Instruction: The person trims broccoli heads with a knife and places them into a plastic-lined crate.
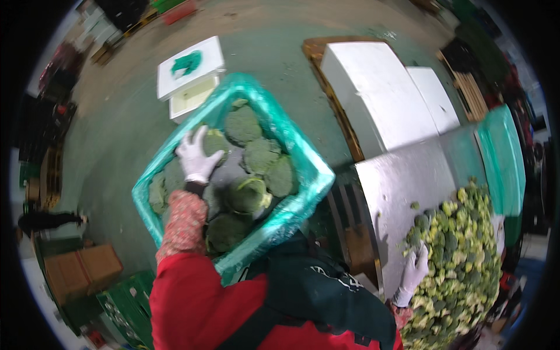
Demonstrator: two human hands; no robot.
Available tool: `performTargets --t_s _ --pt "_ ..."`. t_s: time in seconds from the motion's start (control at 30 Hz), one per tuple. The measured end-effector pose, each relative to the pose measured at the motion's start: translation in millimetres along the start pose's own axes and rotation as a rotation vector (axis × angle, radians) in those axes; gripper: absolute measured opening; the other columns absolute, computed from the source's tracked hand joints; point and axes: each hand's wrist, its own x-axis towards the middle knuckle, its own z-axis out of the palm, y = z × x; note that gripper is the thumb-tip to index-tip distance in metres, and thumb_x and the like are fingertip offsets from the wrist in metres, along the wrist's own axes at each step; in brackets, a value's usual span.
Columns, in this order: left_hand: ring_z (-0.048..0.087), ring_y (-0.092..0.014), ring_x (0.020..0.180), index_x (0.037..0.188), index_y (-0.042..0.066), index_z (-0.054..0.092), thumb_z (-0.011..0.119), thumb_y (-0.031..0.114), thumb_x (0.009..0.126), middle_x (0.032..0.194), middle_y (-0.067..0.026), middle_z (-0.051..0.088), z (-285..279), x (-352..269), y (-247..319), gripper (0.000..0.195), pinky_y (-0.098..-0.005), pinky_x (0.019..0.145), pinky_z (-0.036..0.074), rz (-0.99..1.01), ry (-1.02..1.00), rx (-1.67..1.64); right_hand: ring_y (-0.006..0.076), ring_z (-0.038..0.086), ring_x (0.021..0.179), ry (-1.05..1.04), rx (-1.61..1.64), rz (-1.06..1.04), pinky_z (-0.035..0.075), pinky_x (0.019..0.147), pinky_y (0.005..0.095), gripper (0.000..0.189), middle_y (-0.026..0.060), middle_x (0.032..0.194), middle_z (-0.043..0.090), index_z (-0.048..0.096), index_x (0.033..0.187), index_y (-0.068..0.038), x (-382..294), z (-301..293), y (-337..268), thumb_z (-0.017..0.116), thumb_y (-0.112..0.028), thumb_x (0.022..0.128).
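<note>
My left hand [199, 158], in a white glove, reaches into a crate lined with turquoise plastic film [302, 131]. Its fingers are spread, with a broccoli head [215, 143] beside the index finger and thumb. Several more broccoli heads [262, 155] line the crate's sides, and one head [249, 194] lies tilted with its pale leaves showing. My right hand [413, 269], also gloved in white, is at the left edge of a pile of cut broccoli florets [459, 262] on a metal table. Dark green florets [413, 236] lie at its fingertips; whether they are gripped is unclear.
The metal table [398, 183] stands to my right, with turquoise film [501, 157] at its far end. Beyond it, large white boxes [376, 92] rest on a wooden pallet [321, 65]. A white foam box [194, 96] with a skewed lid sits on the floor behind the crate.
</note>
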Motion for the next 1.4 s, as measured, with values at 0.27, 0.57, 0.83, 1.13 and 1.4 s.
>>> performTargets --t_s 0.27,0.57,0.83,1.13,1.4 --pt "0.041 -0.03 0.129 0.145 0.01 0.038 0.078 0.01 0.07 0.143 -0.0122 0.04 -78 -31 89 0.085 -0.0428 0.111 0.03 0.244 0.001 -0.7 0.0182 0.067 0.083 0.073 0.218 0.261 0.052 0.072 0.0292 0.03 0.0117 0.1 0.07 0.062 0.12 -0.001 -17 -5 29 0.061 -0.012 0.092" --pt "0.037 -0.024 0.134 0.143 0.004 0.036 0.088 0.033 0.061 0.145 -0.0108 0.037 -40 -166 354 0.101 -0.038 0.114 0.027 0.519 -0.905 -1.404 0.0135 0.061 0.054 -0.227 1.305 0.514 0.043 0.038 0.0217 0.051 0.0125 0.104 0.064 0.044 0.134 0.004 -4 15 25 0.055 -0.031 0.099" --pt "0.041 -0.023 0.131 0.145 0.003 0.033 0.083 0.017 0.066 0.14 -0.0119 0.043 -32 -196 361 0.095 -0.0381 0.112 0.03 0.205 -1.01 -1.451 0.006 0.045 0.044 -0.422 0.969 0.504 0.035 0.036 0.0219 0.053 0.0017 0.074 0.053 0.041 0.142 -0.011 46 58 53 0.055 -0.015 0.091" --pt "0.038 -0.026 0.132 0.141 0.003 0.041 0.084 0.028 0.066 0.141 -0.0121 0.041 25 -152 377 0.09 -0.039 0.112 0.028 0.477 -0.847 -1.255 0.0124 0.047 0.041 -0.267 0.524 0.639 0.04 0.038 0.0279 0.07 0.0066 0.07 0.059 0.024 0.153 -0.024 132 71 79 0.052 -0.02 0.089" --pt "0.038 -0.031 0.133 0.137 0.006 0.047 0.087 0.032 0.061 0.138 -0.0162 0.043 57 -118 434 0.09 -0.043 0.112 0.029 0.98 -0.765 -1.153 0.0084 0.041 0.038 -0.216 1.067 0.831 0.031 0.03 0.023 0.039 0.0016 0.068 0.052 0.046 0.132 -0.013 122 44 76 0.052 -0.017 0.094"
